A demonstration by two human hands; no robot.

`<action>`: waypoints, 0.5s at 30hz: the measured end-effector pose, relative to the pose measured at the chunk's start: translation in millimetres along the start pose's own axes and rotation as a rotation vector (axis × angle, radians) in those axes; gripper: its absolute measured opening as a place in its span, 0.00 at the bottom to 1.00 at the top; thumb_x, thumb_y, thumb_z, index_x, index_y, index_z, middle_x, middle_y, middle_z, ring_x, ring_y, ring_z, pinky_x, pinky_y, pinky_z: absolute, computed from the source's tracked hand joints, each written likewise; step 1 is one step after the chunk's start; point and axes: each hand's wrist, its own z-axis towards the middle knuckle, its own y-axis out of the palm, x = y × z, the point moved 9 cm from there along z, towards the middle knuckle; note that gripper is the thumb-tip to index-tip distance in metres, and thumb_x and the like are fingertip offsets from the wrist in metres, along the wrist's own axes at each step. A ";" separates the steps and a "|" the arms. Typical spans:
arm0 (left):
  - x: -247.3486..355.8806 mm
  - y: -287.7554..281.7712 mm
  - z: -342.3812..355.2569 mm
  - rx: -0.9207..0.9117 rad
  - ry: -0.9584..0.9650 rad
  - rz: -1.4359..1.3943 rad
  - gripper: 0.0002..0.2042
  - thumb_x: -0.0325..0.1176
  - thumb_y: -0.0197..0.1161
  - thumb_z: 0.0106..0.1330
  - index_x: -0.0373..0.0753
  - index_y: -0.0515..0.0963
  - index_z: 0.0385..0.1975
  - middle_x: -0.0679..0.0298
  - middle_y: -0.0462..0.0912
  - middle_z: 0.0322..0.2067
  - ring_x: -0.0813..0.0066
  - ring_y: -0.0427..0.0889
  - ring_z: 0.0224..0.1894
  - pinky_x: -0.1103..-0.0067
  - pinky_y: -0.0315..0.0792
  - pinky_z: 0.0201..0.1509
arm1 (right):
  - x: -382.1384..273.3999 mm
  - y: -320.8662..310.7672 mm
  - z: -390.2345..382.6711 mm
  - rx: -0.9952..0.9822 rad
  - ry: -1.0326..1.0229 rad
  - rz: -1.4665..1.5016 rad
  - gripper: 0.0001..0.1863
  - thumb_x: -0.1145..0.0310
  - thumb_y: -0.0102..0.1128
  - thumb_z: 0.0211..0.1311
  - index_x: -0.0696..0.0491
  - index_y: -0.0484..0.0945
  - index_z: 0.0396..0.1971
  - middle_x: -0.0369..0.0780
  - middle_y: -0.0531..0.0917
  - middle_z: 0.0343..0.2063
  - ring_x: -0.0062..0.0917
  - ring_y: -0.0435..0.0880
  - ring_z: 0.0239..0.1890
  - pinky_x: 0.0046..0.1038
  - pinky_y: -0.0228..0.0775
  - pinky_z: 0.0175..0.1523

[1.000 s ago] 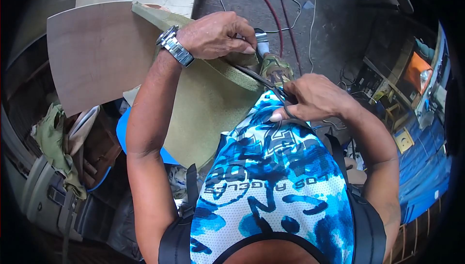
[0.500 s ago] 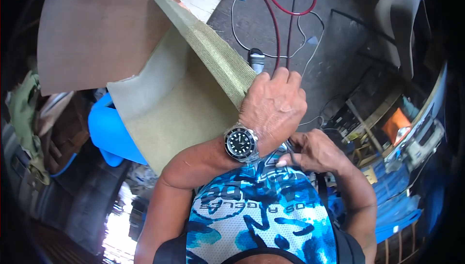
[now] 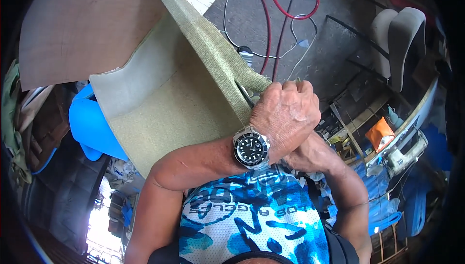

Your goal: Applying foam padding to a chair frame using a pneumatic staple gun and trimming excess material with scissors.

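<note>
An olive-green fabric-covered panel, curved and lined with paler cloth, spreads in front of me to the left. Along its narrow edge runs a coarse fabric strip. My left hand, with a steel watch on its wrist, is closed around the loose end of that fabric at the panel's near right corner. A dark gap parts the pulled fabric from the edge there. Close under the left hand and wrist lies my right hand; its fingers are hidden, so whether it holds anything does not show.
A brown board lies at the far left, above a blue plastic object. Red hoses and a pale cord cross the dark floor. On the right stand a grey upholstered chair, an orange bag and a sewing machine.
My left hand has moved slightly right with the fabric, and a gap has opened at the panel's edge. My right hand has slid beneath the left wrist, hiding its fingers.
</note>
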 end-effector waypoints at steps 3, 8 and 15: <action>-2.1 -3.9 3.4 -0.008 0.005 -0.032 0.07 0.30 0.68 0.57 0.36 0.82 0.33 0.60 0.80 0.33 0.66 0.87 0.35 0.70 0.81 0.38 | -4.7 -8.0 15.5 0.031 -0.108 -0.061 0.27 0.59 0.66 0.62 0.59 0.78 0.57 0.54 0.84 0.51 0.50 0.83 0.55 0.45 0.76 0.61; -5.8 -10.0 5.5 -0.036 0.029 -0.114 0.08 0.30 0.70 0.57 0.35 0.81 0.34 0.59 0.80 0.34 0.64 0.87 0.37 0.68 0.83 0.38 | -6.0 -8.6 22.5 0.059 -0.157 -0.104 0.29 0.55 0.69 0.64 0.58 0.76 0.59 0.52 0.82 0.54 0.48 0.81 0.59 0.44 0.74 0.63; -8.0 -20.8 13.1 0.043 0.059 -0.119 0.09 0.31 0.67 0.57 0.35 0.80 0.35 0.59 0.80 0.34 0.64 0.87 0.36 0.69 0.83 0.37 | -1.0 -14.9 37.9 0.090 -0.186 0.124 0.32 0.56 0.71 0.63 0.57 0.75 0.62 0.51 0.80 0.57 0.46 0.80 0.61 0.44 0.73 0.65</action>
